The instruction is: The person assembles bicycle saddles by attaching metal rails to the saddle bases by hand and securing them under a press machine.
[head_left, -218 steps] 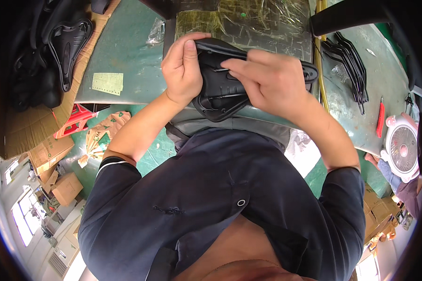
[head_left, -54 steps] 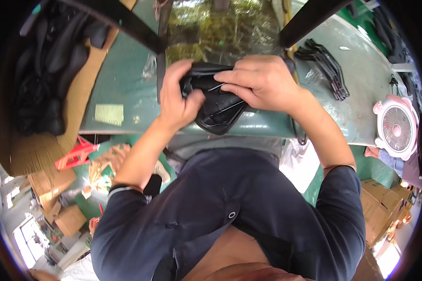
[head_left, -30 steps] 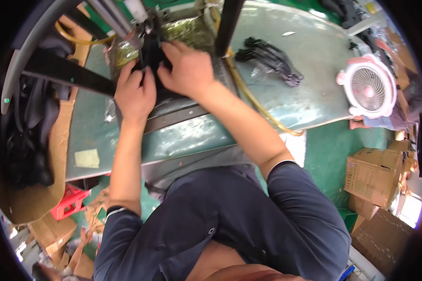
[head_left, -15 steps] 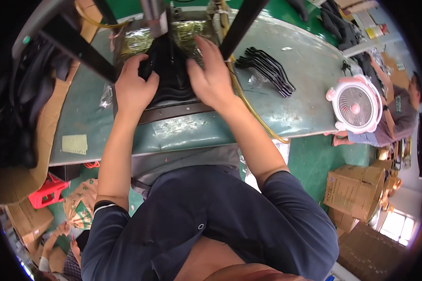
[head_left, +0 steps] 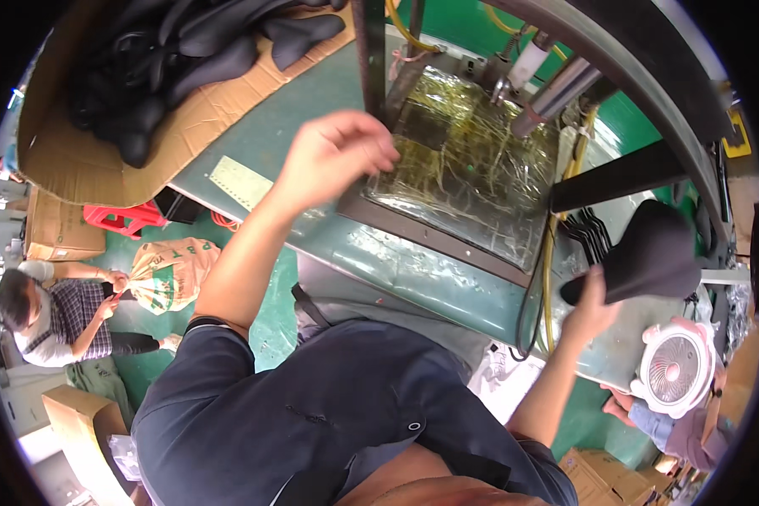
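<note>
A black bicycle saddle (head_left: pixel 656 251) is in my right hand (head_left: pixel 590 314), which grips its narrow end off to the right of the press. My left hand (head_left: pixel 336 160) hovers by the left edge of the press bed (head_left: pixel 468 190), its fingers loosely bent and apart, with nothing visible in them. Crinkled clear film covers the bed, and a metal press rod (head_left: pixel 557 94) slants above it. Partly behind the saddle lies a stack of bent black strips (head_left: pixel 588 236).
At the far left, a cardboard box (head_left: pixel 219 101) holds several black saddles. Black frame bars (head_left: pixel 624 175) cross around the press. A yellow hose (head_left: pixel 549 287) runs down its right side. A pink-and-white fan (head_left: pixel 675 369) stands at the table's right; people are on both sides.
Both hands were on the black saddle under the press rod. The saddle has left the bed and moved right in my right hand; my left hand has let go. The view has turned left.
</note>
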A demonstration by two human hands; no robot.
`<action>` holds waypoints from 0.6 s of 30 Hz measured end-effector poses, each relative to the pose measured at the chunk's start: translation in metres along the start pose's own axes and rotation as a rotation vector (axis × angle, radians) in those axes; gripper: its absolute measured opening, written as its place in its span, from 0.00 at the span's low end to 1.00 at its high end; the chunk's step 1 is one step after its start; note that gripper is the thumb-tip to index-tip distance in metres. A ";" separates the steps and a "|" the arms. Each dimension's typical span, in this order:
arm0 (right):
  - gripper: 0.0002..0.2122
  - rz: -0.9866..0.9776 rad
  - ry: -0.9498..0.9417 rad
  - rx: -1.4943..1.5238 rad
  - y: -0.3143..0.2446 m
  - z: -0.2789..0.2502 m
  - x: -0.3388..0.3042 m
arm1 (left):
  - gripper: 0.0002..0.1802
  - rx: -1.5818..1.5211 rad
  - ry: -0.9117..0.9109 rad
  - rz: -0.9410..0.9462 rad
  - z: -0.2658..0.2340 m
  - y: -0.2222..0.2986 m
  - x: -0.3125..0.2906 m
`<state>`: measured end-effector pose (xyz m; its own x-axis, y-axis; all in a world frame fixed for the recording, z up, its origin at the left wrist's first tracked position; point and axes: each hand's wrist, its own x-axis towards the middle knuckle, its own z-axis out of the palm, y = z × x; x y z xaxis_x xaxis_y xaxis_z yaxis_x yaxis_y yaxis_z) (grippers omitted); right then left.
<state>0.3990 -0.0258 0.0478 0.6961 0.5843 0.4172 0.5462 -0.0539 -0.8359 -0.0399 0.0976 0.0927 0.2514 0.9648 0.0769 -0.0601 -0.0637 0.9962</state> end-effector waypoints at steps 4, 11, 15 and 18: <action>0.25 0.332 0.029 0.685 0.040 -0.020 0.158 | 0.21 0.852 0.523 0.303 -0.064 -0.037 0.076; 0.33 -0.358 -0.416 -0.567 0.032 -0.032 0.080 | 0.38 1.790 0.533 0.472 -0.209 -0.088 0.176; 0.36 -0.322 -0.477 -0.744 0.021 -0.050 0.047 | 0.35 1.712 0.353 0.080 -0.193 -0.078 0.206; 0.34 -0.134 -0.518 -0.752 0.009 -0.051 0.051 | 0.34 1.578 0.437 0.165 -0.208 -0.067 0.180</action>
<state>0.4635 -0.0376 0.0796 0.4089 0.9032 0.1302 0.8922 -0.3658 -0.2649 -0.1916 0.3290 0.0312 0.0510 0.8988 0.4353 0.9949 -0.0835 0.0560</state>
